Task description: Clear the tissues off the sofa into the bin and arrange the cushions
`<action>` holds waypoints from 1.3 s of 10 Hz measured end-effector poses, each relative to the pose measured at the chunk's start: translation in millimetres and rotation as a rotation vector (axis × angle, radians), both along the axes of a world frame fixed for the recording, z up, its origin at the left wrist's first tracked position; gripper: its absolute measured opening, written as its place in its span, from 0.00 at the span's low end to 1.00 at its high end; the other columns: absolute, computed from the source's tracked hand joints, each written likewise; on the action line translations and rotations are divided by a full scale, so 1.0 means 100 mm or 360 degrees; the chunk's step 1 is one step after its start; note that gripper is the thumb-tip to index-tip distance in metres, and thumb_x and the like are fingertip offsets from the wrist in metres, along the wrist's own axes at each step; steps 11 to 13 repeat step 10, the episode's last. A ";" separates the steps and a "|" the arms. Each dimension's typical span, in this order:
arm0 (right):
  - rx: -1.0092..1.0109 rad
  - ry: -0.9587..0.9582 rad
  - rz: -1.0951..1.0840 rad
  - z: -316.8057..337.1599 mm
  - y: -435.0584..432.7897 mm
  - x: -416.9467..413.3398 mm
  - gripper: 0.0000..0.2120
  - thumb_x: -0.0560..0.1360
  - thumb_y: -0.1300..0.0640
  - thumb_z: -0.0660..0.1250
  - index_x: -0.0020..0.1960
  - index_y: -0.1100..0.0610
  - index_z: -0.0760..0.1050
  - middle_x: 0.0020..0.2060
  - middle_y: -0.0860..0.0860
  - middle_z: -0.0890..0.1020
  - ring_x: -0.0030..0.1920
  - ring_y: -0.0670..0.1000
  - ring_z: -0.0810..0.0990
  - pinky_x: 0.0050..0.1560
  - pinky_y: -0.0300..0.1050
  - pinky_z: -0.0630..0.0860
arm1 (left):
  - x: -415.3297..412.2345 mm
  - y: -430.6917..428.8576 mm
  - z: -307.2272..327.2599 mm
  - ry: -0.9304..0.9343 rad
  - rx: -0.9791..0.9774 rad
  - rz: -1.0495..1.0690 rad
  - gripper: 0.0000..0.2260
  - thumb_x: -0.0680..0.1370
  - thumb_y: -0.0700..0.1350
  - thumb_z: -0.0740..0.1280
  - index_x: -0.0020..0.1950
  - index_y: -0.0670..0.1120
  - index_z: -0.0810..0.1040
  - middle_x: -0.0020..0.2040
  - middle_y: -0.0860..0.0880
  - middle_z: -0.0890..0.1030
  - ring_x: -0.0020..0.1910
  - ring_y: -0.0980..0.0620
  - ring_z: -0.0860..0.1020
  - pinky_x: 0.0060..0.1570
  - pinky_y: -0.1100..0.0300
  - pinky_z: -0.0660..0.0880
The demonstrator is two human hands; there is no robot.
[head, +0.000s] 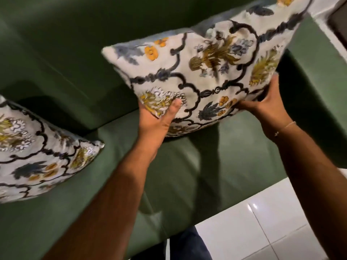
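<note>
**Caller:** Green velvet fills the picture, that's the sofa (pixel 62 59), and right over its seat both hands are on a floral cushion (pixel 204 72).

**Analyst:** Look at the left hand (pixel 155 119). It clamps the cushion's lower left corner, thumb pressed flat on the printed face, the other fingers hidden behind the fabric.

**Caller:** And the right hand (pixel 266 107)?

**Analyst:** Gripping the lower right edge, fingers curled up along the side near the yellow leaf motif, a thin bracelet (pixel 285 126) on that wrist. So both hands are closed on the same cushion.

**Caller:** Where does the cushion sit?

**Analyst:** Tilted, its bottom edge close above the seat, its top reaching up in front of the backrest towards the right armrest (pixel 319 59). Whether the bottom edge touches the seat, I can't tell; there's a shadow right below it.

**Caller:** A second one on the left, I see.

**Analyst:** Yes, a matching cushion (pixel 37 156) lies on the seat at the left edge of the view, well apart from the held one and partly cut off.

**Caller:** White floor tiles (pixel 262 222) show at lower right, beside the sofa's front edge.
</note>
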State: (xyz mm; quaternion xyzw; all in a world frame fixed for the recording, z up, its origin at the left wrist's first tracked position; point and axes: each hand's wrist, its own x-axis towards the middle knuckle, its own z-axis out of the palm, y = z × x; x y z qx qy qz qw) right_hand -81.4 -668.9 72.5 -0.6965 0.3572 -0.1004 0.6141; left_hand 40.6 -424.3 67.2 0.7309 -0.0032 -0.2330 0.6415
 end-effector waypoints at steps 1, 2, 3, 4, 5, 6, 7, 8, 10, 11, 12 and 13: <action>-0.0014 -0.0041 0.0106 -0.06 0.19 0.38 0.39 0.71 0.66 0.77 0.75 0.50 0.62 0.68 0.50 0.78 0.67 0.50 0.79 0.62 0.59 0.83 | -0.02 0.41 -0.07 -0.0026 0.0073 0.0155 0.28 0.79 0.41 0.75 0.76 0.46 0.67 0.59 0.60 0.80 0.50 0.76 0.80 0.52 0.77 0.75; -0.0044 -0.0010 0.0152 -0.17 0.39 0.72 0.36 0.71 0.65 0.74 0.74 0.50 0.64 0.66 0.49 0.80 0.67 0.51 0.80 0.65 0.64 0.80 | 0.10 0.65 -0.16 -0.0122 0.0189 0.0249 0.29 0.74 0.53 0.79 0.72 0.48 0.74 0.64 0.53 0.83 0.62 0.64 0.81 0.66 0.61 0.78; -0.0044 -0.0028 0.0100 -0.29 0.52 0.91 0.38 0.68 0.62 0.72 0.75 0.48 0.63 0.67 0.48 0.81 0.68 0.53 0.80 0.67 0.69 0.76 | 0.22 0.74 -0.25 -0.0221 0.0280 0.0228 0.30 0.69 0.63 0.79 0.66 0.53 0.77 0.64 0.49 0.83 0.65 0.56 0.81 0.70 0.54 0.77; -0.0094 -0.0037 0.0028 -0.36 0.57 0.95 0.38 0.68 0.61 0.71 0.76 0.52 0.63 0.67 0.51 0.81 0.68 0.55 0.81 0.67 0.72 0.75 | 0.33 0.78 -0.26 -0.0350 0.0320 0.0210 0.29 0.70 0.62 0.79 0.66 0.50 0.81 0.64 0.48 0.81 0.65 0.57 0.80 0.70 0.59 0.75; -0.0105 0.0005 0.0010 -0.42 0.63 0.91 0.36 0.70 0.62 0.71 0.75 0.51 0.63 0.66 0.48 0.82 0.67 0.53 0.81 0.67 0.71 0.75 | 0.43 0.86 -0.26 -0.0433 0.0283 0.0168 0.26 0.73 0.55 0.79 0.66 0.43 0.82 0.65 0.48 0.79 0.65 0.60 0.77 0.68 0.68 0.72; -0.0106 0.0053 0.0018 -0.46 0.71 0.89 0.36 0.71 0.61 0.71 0.76 0.49 0.63 0.66 0.46 0.82 0.67 0.51 0.81 0.67 0.67 0.77 | 0.51 0.94 -0.28 -0.0381 0.0275 0.0097 0.28 0.74 0.56 0.78 0.70 0.44 0.79 0.69 0.50 0.78 0.68 0.60 0.76 0.70 0.67 0.72; -0.0159 0.0035 0.0004 -0.49 0.77 0.93 0.36 0.72 0.59 0.72 0.76 0.52 0.62 0.68 0.49 0.81 0.68 0.50 0.80 0.71 0.62 0.76 | 0.54 0.96 -0.35 -0.0227 0.0270 0.0090 0.32 0.74 0.59 0.77 0.73 0.48 0.75 0.70 0.51 0.78 0.68 0.58 0.76 0.71 0.57 0.73; -0.0210 0.0028 -0.0135 -0.51 0.91 0.92 0.37 0.73 0.58 0.72 0.78 0.55 0.60 0.70 0.53 0.78 0.69 0.50 0.79 0.74 0.55 0.74 | 0.46 0.94 -0.32 -0.0245 0.0326 0.0121 0.33 0.75 0.58 0.76 0.76 0.48 0.71 0.72 0.48 0.75 0.69 0.57 0.73 0.72 0.56 0.73; -0.0482 0.0233 -0.0942 -0.42 1.46 0.73 0.29 0.69 0.48 0.73 0.68 0.53 0.70 0.64 0.54 0.75 0.63 0.52 0.75 0.70 0.56 0.74 | -0.01 1.23 -0.13 -0.0286 0.0428 0.0270 0.46 0.77 0.60 0.73 0.84 0.58 0.45 0.85 0.47 0.57 0.82 0.47 0.62 0.80 0.43 0.65; -0.0482 0.0233 -0.0942 -0.42 1.46 0.73 0.29 0.69 0.48 0.73 0.68 0.53 0.70 0.64 0.54 0.75 0.63 0.52 0.75 0.70 0.56 0.74 | -0.01 1.23 -0.13 -0.0286 0.0428 0.0270 0.46 0.77 0.60 0.73 0.84 0.58 0.45 0.85 0.47 0.57 0.82 0.47 0.62 0.80 0.43 0.65; -0.0482 0.0233 -0.0942 -0.42 1.46 0.73 0.29 0.69 0.48 0.73 0.68 0.53 0.70 0.64 0.54 0.75 0.63 0.52 0.75 0.70 0.56 0.74 | -0.01 1.23 -0.13 -0.0286 0.0428 0.0270 0.46 0.77 0.60 0.73 0.84 0.58 0.45 0.85 0.47 0.57 0.82 0.47 0.62 0.80 0.43 0.65; -0.0482 0.0233 -0.0942 -0.42 1.46 0.73 0.29 0.69 0.48 0.73 0.68 0.53 0.70 0.64 0.54 0.75 0.63 0.52 0.75 0.70 0.56 0.74 | -0.01 1.23 -0.13 -0.0286 0.0428 0.0270 0.46 0.77 0.60 0.73 0.84 0.58 0.45 0.85 0.47 0.57 0.82 0.47 0.62 0.80 0.43 0.65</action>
